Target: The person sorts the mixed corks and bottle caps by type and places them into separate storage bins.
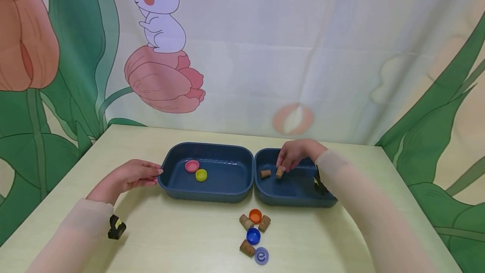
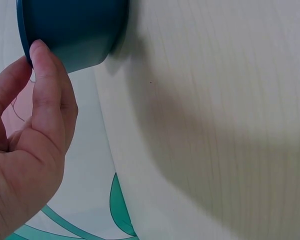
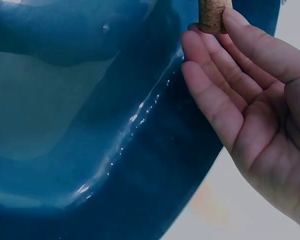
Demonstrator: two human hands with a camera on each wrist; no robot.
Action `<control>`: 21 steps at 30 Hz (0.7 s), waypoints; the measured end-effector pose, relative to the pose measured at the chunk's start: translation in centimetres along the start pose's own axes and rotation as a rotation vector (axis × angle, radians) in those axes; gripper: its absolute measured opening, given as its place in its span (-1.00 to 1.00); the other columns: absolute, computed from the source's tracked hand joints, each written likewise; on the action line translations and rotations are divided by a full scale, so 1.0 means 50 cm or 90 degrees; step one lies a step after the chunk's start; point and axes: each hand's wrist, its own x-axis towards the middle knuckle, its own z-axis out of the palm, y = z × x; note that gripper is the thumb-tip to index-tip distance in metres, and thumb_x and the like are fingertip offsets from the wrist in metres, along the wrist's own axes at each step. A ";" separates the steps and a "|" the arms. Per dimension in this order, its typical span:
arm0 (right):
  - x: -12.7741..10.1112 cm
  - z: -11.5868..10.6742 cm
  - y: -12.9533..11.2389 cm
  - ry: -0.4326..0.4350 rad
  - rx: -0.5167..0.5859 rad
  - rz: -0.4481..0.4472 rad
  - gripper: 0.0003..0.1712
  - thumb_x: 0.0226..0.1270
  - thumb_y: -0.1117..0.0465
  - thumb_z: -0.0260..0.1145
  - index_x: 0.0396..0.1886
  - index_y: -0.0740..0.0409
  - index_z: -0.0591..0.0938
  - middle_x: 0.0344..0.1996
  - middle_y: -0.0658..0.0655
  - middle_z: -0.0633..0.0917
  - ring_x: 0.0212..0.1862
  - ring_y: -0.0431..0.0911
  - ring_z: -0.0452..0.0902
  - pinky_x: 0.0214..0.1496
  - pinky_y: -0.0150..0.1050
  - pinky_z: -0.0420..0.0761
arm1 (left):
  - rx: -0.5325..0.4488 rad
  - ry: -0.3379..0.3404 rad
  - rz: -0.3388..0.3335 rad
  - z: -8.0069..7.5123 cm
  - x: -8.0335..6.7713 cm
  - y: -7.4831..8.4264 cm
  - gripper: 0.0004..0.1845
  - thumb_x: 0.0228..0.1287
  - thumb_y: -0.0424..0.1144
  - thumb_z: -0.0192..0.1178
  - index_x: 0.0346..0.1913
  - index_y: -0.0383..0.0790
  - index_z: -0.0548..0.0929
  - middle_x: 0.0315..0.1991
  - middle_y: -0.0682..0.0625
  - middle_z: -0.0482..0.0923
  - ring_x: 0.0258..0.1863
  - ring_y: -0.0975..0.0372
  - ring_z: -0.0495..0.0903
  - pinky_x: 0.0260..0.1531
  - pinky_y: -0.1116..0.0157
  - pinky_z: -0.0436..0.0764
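My left hand (image 1: 138, 175) pinches the left end rim of a dark blue tray (image 1: 206, 195). In the left wrist view, the thumb and fingers (image 2: 47, 95) meet at that tray's edge. Inside the tray, a pink bottle cap (image 1: 192, 166) lies beside a yellow bottle cap (image 1: 201, 175). My right hand (image 1: 293, 153) reaches into a second dark blue tray (image 1: 295, 201) and holds a cork (image 1: 279, 172) between thumb and fingertips. The right wrist view shows this held cork (image 3: 212, 17) at the top, only partly in frame. Another cork (image 1: 265, 174) lies on that tray's floor, just left of it.
On the table in front of the trays lie an orange cap (image 1: 255, 216), a blue cap (image 1: 253, 236) and a lavender cap (image 1: 261, 255). Three corks are among them: one left (image 1: 246, 222), one right (image 1: 265, 223), one nearer (image 1: 247, 248). A printed curtain (image 1: 242, 54) hangs behind the table.
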 end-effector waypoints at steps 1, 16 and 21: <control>0.002 0.001 -0.001 -0.001 -0.001 0.001 -0.67 0.50 0.33 0.23 0.18 0.34 0.62 -0.03 0.16 0.77 -0.12 -0.24 0.67 0.15 -0.26 0.72 | -0.001 -0.002 0.001 0.000 0.000 -0.001 -0.49 0.54 -0.32 0.11 0.35 -0.64 0.33 -0.39 0.13 0.69 -0.41 0.38 0.67 -0.25 0.47 0.76; 0.032 0.024 -0.012 -0.001 -0.016 0.030 -0.72 0.47 0.32 0.26 0.10 0.29 0.68 -0.02 0.15 0.77 -0.06 -0.17 0.72 0.16 -0.25 0.73 | -0.001 -0.009 0.009 -0.004 0.003 -0.006 -0.46 0.54 -0.31 0.11 0.37 -0.67 0.29 -0.41 0.16 0.67 -0.41 0.40 0.66 -0.27 0.48 0.75; 0.038 0.027 -0.016 -0.005 -0.016 0.041 -0.78 0.45 0.33 0.29 0.02 0.27 0.69 -0.14 0.07 0.76 -0.13 -0.19 0.68 0.15 -0.24 0.73 | -0.002 -0.008 0.008 -0.004 0.002 -0.005 -0.46 0.54 -0.31 0.12 0.36 -0.66 0.31 -0.41 0.15 0.67 -0.41 0.39 0.67 -0.26 0.47 0.76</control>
